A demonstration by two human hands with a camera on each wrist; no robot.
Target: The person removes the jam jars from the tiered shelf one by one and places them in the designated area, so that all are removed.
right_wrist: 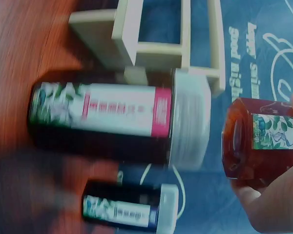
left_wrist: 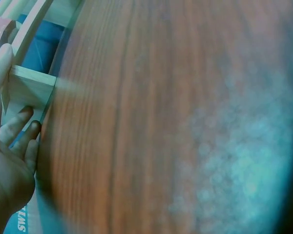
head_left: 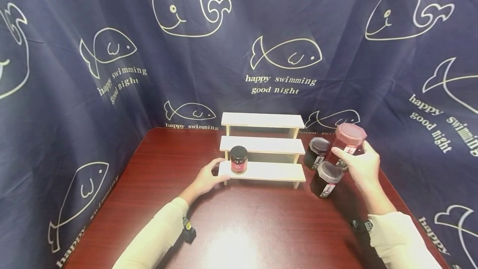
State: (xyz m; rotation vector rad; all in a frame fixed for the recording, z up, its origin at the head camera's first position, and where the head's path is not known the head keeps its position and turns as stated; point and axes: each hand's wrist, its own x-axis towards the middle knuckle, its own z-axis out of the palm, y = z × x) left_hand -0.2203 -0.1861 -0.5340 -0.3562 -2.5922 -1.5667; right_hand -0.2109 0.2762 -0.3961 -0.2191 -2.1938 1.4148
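Note:
In the head view, a three-step wooden shelf (head_left: 272, 171) with white treads stands on the table. My left hand (head_left: 207, 177) holds the left end of its lowest step, thumb at the front edge; the left wrist view shows that hand (left_wrist: 12, 161) beside the step's end panel (left_wrist: 31, 87). Close by on that step sits a small black-lidded jar (head_left: 239, 160) with a red label. My right hand (head_left: 362, 165) grips a red hexagonal jar (head_left: 349, 136) with a pinkish lid, raised off the table. The right wrist view shows its flat base (right_wrist: 234, 141).
Two dark jars with pale translucent lids, a nearer one (head_left: 325, 182) and a farther one (head_left: 315, 155), stand right of the shelf. A dark blue curtain (head_left: 209, 65) printed with whales and fish encloses the reddish-brown table (head_left: 168, 157).

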